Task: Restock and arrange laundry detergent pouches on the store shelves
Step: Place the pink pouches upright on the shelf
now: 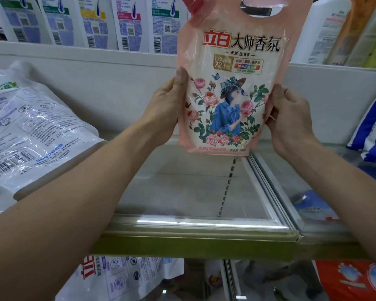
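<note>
The pink pouch (pixel 226 101) is gripped by the curled fingers of the left hand (pixel 167 109) and right hand (pixel 291 118). Placement on the shelf (pixel 182 187) is not yet done.

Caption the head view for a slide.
Left hand and right hand grip a pink detergent pouch upright over the shelf, beside a white pouch.

pink pouch (pixel 228 101): the top, with cap and handle hole, is cut off by the upper edge; the bottom strip's print is blurred.
left hand (pixel 164 111): the fingers are hidden behind the pink pouch.
right hand (pixel 291 118): the fingers are likewise covered by it.
white pouch (pixel 35 131): cropped by the left edge; its small print cannot be read.
blue-and-white pouch (pixel 372 131): cropped by the right edge.
lower pouches (pixel 122 276): partly hidden under the shelf lip (pixel 193 242) and cropped below.
</note>
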### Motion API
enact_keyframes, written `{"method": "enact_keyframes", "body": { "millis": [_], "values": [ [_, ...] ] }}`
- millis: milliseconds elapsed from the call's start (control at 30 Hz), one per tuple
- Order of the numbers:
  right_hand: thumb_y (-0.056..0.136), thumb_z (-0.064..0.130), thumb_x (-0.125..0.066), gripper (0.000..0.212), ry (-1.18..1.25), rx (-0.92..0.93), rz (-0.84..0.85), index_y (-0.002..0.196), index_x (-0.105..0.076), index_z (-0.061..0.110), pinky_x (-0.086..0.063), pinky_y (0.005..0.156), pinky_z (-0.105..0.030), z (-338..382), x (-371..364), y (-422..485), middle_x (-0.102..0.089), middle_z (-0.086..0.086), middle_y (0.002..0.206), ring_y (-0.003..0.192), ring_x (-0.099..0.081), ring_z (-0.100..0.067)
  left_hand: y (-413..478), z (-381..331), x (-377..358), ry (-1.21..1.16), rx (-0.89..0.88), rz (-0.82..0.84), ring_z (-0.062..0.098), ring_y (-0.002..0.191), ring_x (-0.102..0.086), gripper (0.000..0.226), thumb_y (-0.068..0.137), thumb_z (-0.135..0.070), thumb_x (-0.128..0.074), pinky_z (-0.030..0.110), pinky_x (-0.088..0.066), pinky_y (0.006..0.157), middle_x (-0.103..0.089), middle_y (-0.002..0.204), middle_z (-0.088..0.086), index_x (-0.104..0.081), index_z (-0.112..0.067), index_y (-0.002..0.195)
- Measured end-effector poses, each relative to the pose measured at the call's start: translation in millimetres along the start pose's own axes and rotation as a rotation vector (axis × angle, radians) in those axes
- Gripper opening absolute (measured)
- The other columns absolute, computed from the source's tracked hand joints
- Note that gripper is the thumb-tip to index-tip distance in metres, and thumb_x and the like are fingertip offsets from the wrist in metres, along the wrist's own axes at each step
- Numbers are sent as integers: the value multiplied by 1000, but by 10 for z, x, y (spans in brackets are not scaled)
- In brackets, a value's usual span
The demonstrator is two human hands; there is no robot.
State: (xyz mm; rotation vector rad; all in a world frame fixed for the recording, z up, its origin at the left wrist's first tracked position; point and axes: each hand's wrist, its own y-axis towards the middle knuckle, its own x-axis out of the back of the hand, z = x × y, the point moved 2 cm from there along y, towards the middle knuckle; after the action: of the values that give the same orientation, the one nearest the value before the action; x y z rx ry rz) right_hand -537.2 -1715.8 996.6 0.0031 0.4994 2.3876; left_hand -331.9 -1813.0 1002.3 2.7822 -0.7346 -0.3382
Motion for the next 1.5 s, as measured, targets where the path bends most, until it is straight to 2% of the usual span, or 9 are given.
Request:
{"method": "enact_keyframes", "body": {
  "millis": [233, 367, 500, 633, 767, 1000, 1167, 1333, 1500],
  "values": [
    [105, 26, -47, 19, 254, -139, 108, 103, -62, 15, -57, 94, -38, 20, -17, -32, -77, -1, 97, 94, -72, -16, 16, -33, -9, -72, 30, -33, 26, 109, -73, 40, 106, -44, -43, 47, -55, 101, -75, 118, 10, -67, -15, 120],
    [105, 30, -47, 22, 146, -100, 109, 99, -64, 16, -56, 79, -31, 45, 27, -55, -76, 1, 90, 82, -71, -11, 4, -30, 2, -7, 36, -20, 24, 107, -73, 45, 105, -47, -42, 43, -60, 93, -75, 118, 7, -65, -15, 127],
    [105, 32, -47, 27, 34, -48, 84, 92, -64, 15, -57, 77, -33, 53, 24, -90, -75, -1, 89, 82, -70, -15, 7, -30, 53, 119, 22, -44, 22, 100, -75, 44, 105, -49, -42, 35, -62, 82, -78, 109, 5, -70, -17, 113],
    [105, 33, -47, 28, -91, 2, 46, 88, -62, 16, -58, 85, -42, 59, 14, -111, -74, -3, 91, 84, -70, -19, -15, -6, 109, 363, -115, -51, 18, 99, -74, 35, 109, -41, -37, 40, -60, 92, -77, 101, -4, -66, -21, 108],
    [103, 36, -44, 31, -240, 56, 37, 95, -63, 14, -55, 88, -58, 66, -3, -150, -74, -11, 101, 97, -70, -34, -48, -8, 143, 602, -256, -100, 29, 99, -69, 48, 101, -48, -34, 56, -56, 88, -72, 104, 7, -59, -9, 108],
    [96, 38, -42, 42, -334, 71, 39, 104, -61, 2, -55, 84, -60, 25, 7, -154, -72, -15, 103, 99, -69, -36, -55, 49, 206, 609, -215, -43, 27, 93, -72, 31, 106, -31, -39, 53, -62, 76, -70, 105, 13, -52, -3, 108],
    [100, 20, -43, 25, -352, 77, 83, 108, -64, 9, -58, 87, -53, 6, 42, -135, -74, -5, 103, 96, -72, -22, -85, 67, 207, 547, -133, 11, 19, 92, -74, 28, 111, -26, -37, 41, -64, 76, -69, 111, 9, -54, -7, 122],
    [91, 5, -40, 34, -399, 8, 266, 113, -63, 16, -59, 89, -46, 10, 42, -157, -75, 4, 108, 102, -71, -14, -113, 16, 225, 501, -11, 115, 17, 98, -73, 28, 110, -16, -38, 29, -62, 75, -70, 117, 4, -53, -17, 133],
    [95, -8, -33, 46, -377, -41, 383, 97, -61, 29, -60, 64, -28, 34, 30, -206, -75, 21, 84, 82, -73, 0, -137, 103, 244, 739, 89, 284, 16, 103, -71, 43, 93, 8, -53, 28, -63, 79, -71, 116, 1, -57, -20, 126]
  ]
}}
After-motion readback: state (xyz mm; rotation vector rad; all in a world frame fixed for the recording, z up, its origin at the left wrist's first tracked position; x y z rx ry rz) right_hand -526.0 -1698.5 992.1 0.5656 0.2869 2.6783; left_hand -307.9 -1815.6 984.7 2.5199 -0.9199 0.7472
